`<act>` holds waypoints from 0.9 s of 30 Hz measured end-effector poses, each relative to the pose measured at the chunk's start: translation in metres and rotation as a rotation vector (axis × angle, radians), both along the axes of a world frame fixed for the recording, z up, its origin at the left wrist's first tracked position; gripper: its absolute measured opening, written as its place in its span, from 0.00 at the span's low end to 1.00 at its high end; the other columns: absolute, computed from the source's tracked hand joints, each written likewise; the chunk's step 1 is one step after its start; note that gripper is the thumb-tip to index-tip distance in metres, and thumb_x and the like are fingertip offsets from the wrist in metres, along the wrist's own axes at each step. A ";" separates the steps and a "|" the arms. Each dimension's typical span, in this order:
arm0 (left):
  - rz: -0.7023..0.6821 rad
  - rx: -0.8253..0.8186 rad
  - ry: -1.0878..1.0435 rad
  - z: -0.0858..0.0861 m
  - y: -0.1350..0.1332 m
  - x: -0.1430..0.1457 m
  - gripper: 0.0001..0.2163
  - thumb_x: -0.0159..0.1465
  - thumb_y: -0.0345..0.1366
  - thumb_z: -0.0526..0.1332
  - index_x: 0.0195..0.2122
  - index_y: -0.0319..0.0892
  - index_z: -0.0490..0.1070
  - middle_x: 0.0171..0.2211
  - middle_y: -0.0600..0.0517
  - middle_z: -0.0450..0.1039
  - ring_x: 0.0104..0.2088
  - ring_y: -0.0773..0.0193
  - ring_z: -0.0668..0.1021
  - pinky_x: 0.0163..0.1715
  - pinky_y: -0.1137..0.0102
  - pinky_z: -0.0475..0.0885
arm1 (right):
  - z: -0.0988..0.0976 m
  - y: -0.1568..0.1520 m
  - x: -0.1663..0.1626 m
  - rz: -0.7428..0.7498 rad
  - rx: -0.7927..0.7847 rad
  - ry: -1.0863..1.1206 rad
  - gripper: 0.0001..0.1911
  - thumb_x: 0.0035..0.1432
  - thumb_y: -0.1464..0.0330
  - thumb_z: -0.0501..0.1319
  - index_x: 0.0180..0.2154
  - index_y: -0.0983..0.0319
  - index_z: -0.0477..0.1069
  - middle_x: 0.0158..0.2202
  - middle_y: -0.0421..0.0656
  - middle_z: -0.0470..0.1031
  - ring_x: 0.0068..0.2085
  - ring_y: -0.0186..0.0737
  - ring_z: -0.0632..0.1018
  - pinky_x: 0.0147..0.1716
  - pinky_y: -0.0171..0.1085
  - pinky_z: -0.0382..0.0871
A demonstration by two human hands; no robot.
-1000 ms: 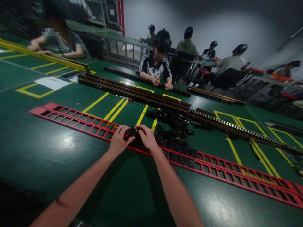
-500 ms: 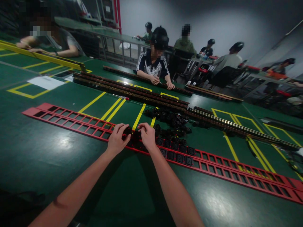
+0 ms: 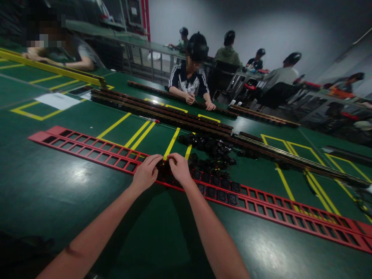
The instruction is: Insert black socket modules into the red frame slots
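Two long red metal strips (image 3: 271, 208) with rows of square cut-outs lie side by side across the green table. Several black power sockets (image 3: 221, 195) fill cut-outs to the right of my hands. My left hand (image 3: 146, 170) is bent over the strips, fingers curled against a dark piece (image 3: 164, 167) that looks like another black socket. From the other side, my right hand (image 3: 179, 169) closes thumb and fingers on the same piece. Fingers and shadow hide much of it, and whether it is seated in a cut-out I cannot tell. Loose black sockets (image 3: 213, 148) are heaped just beyond my right hand.
Long dark rails (image 3: 162, 110) stretch across the table behind the heap. A white paper sheet (image 3: 57, 101) lies at left, near a yellow rail (image 3: 58, 69). Yellow tape (image 3: 172, 143) marks the tabletop (image 3: 87, 205). A co-worker (image 3: 190, 77) sits opposite; other people work farther back.
My left hand's fingers have closed in over the dark piece, and my right hand has shifted slightly down and left. The strips and the sockets in them look unchanged.
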State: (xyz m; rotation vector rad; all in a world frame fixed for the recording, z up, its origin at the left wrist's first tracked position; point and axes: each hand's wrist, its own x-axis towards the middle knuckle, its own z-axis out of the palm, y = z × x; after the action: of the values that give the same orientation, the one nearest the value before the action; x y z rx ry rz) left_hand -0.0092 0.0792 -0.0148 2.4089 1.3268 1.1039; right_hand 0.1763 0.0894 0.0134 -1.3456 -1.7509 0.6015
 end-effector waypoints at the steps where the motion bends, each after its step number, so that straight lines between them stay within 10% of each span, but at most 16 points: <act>1: -0.011 -0.011 -0.003 0.000 0.000 0.000 0.26 0.64 0.23 0.51 0.61 0.46 0.69 0.60 0.47 0.71 0.61 0.55 0.73 0.64 0.55 0.71 | 0.001 -0.001 0.000 0.025 0.017 -0.051 0.12 0.63 0.74 0.55 0.40 0.60 0.77 0.42 0.44 0.81 0.45 0.42 0.79 0.50 0.41 0.71; 27: 0.036 -0.062 -0.028 0.001 0.000 0.001 0.17 0.65 0.27 0.52 0.52 0.43 0.72 0.58 0.45 0.71 0.59 0.55 0.75 0.61 0.57 0.73 | 0.009 -0.007 -0.002 0.140 -0.038 -0.385 0.16 0.66 0.70 0.59 0.54 0.58 0.75 0.50 0.45 0.80 0.52 0.44 0.76 0.53 0.44 0.67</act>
State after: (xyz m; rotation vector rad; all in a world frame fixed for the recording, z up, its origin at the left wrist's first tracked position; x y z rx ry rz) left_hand -0.0081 0.0794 -0.0137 2.3258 1.3800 1.0854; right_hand 0.1745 0.0825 0.0227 -1.4442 -2.1660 0.4738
